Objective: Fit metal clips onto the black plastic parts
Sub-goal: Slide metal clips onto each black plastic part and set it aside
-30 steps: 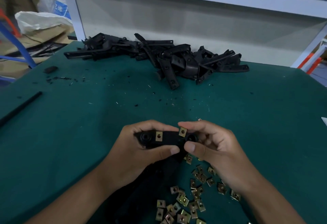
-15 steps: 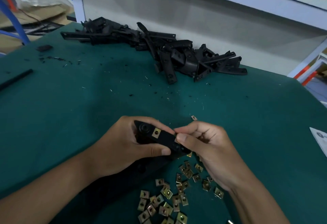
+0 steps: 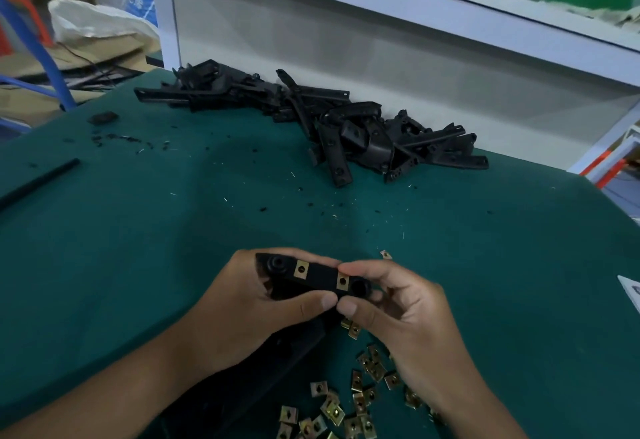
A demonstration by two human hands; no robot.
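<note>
Hands: our left hand [image 3: 242, 310] and right hand [image 3: 405, 314] both grasp the black part [image 3: 320, 277], two clips [image 3: 301, 269] seated. We note open green mat [image 3: 173, 230] up to the parts pile [image 3: 346, 130].

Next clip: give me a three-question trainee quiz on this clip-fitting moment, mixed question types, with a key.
1. True or false: both the left hand and the right hand hold the black part.
2. How many metal clips show on the held part's upper face?
3. The loose clips lie: A) beside the far pile of black parts; B) on the green mat near the right wrist.

Key: 1 true; 2 two; 3 B.
</note>
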